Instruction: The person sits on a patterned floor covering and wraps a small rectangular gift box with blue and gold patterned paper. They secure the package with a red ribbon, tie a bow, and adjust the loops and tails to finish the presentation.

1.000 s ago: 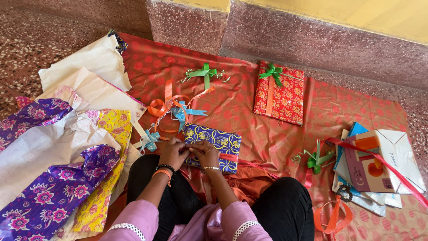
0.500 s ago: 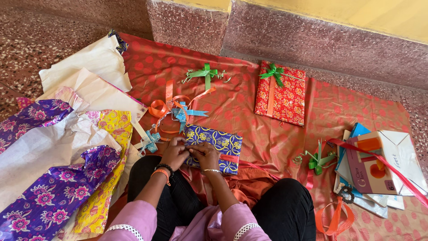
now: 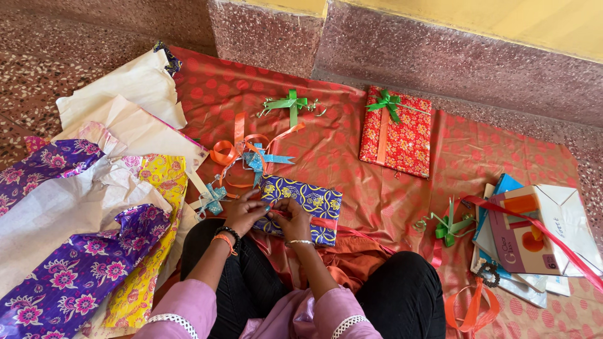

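A person sits on a speckled maroon stone floor [image 3: 56, 56], legs folded, facing a low stone step [image 3: 402, 53] with a yellow wall [image 3: 502, 19] above it at 12 o'clock. A glossy red dotted sheet [image 3: 326, 144] covers the floor in front of the knees.

At the centre lies a parcel in blue and yellow patterned paper [image 3: 311, 201], crossed by a red ribbon [image 3: 320, 221]. The left hand [image 3: 246, 212] and the right hand [image 3: 295, 220] meet at the parcel's near left corner, fingers curled narrow and pinching the ribbon there; both touch the parcel.

At 9 o'clock is a heap of loose wrapping sheets [image 3: 81, 207], purple floral, yellow and plain white. Just beyond the parcel, toward 11 o'clock, lie orange ribbon loops [image 3: 229, 150] and a light blue bow [image 3: 256, 160]; a second light blue bow [image 3: 212, 196] sits just beside the left hand. A green bow [image 3: 290, 103] lies farther off at 12 o'clock. At 1 o'clock rests a red floral wrapped parcel [image 3: 396, 135] with a green bow on top. At 3 o'clock stands a stack of boxes and books [image 3: 534, 235], another green bow [image 3: 447, 226] near it.
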